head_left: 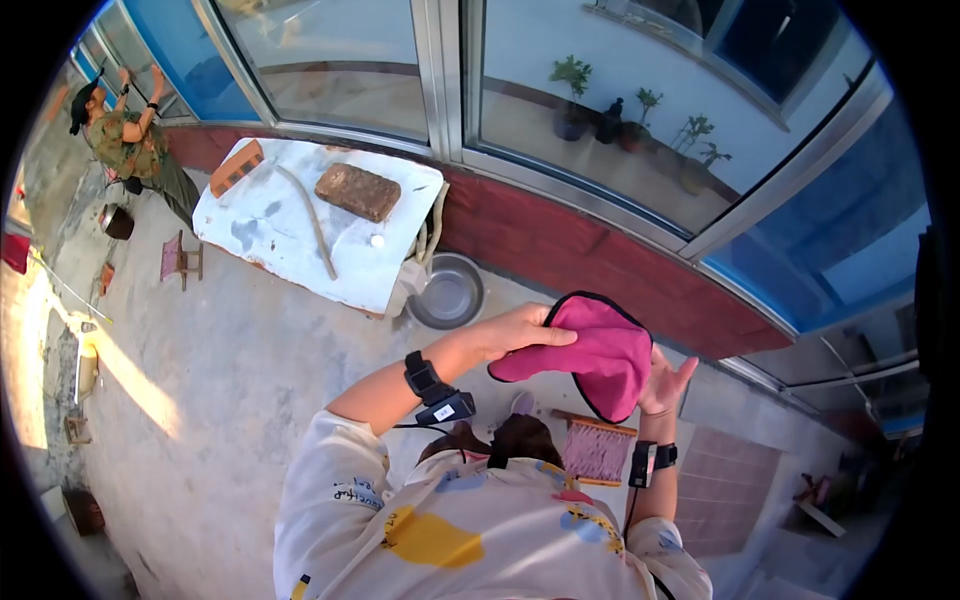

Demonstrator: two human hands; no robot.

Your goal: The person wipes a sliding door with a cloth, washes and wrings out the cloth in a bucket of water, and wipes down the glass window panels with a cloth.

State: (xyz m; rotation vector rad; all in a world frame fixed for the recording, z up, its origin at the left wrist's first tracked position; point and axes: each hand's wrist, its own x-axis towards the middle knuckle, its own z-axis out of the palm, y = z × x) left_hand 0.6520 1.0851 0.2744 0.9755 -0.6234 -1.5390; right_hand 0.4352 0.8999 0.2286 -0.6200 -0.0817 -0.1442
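My left hand [524,331] grips the pink cloth [618,352], which partly hides my right hand [662,390], whose hold I cannot tell. Metal basin [447,291]: beyond my left hand.

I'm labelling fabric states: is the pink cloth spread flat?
Not flat: the pink cloth curves and creases, with the left hand gripping one side.

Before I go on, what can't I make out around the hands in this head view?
Right hand, head view: partly behind the pink cloth, so its grip can't be judged.
Left hand, head view: some fingertips are hidden by the cloth.
Left wrist label, head view: print too small to read.
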